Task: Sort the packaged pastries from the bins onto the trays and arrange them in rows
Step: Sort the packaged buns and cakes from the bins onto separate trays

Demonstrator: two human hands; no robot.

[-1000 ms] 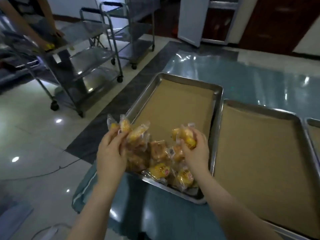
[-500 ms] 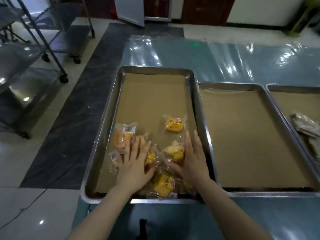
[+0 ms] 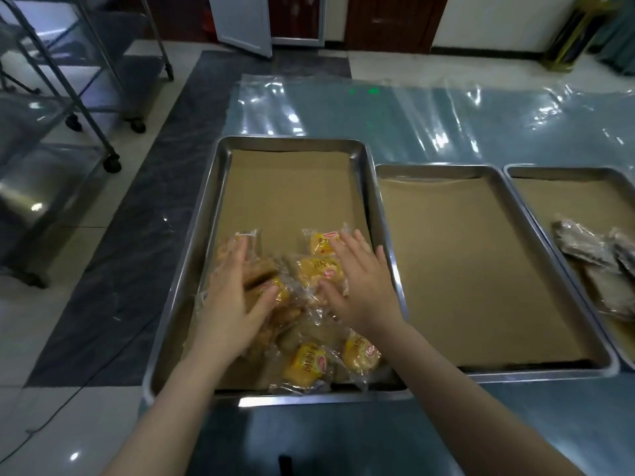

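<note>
Far left: steel trolleys (image 3: pixel 68 97) on castors stand on the floor, well apart from the worktop (image 3: pixel 343 441).
Floor: a thin cable (image 3: pixel 74 383) trails over the tiles and the dark strip beside the worktop's left edge.
Left tray (image 3: pixel 192 262): metal, lined with brown paper (image 3: pixel 292 194), and the far half of the paper is bare.
Left hand (image 3: pixel 230 304): palm down on the left side of the pile, fingers straight and spread, just lying on the wrappers and not gripping any.
Packaged pastries (image 3: pixel 304 364): yellow cakes in clear wrappers, in a loose heap in the near half of the left tray, overlapping, no rows. Two lie closest to the near rim.
Right hand (image 3: pixel 360 290): flat over the right side of the heap, fingers relaxed and fanned out, touching the packets but holding none.
In the way: both hands cover the middle of the heap, so I can't count the packets.
Middle tray (image 3: pixel 433 168): just beside the left one, with only a paper liner inside.
Right tray (image 3: pixel 567 171): cut off by the frame edge, with a few greyish packets (image 3: pixel 584 245) on its paper.
Behind the trays: a shiny clear plastic sheet (image 3: pixel 446 115) covers the worktop.
</note>
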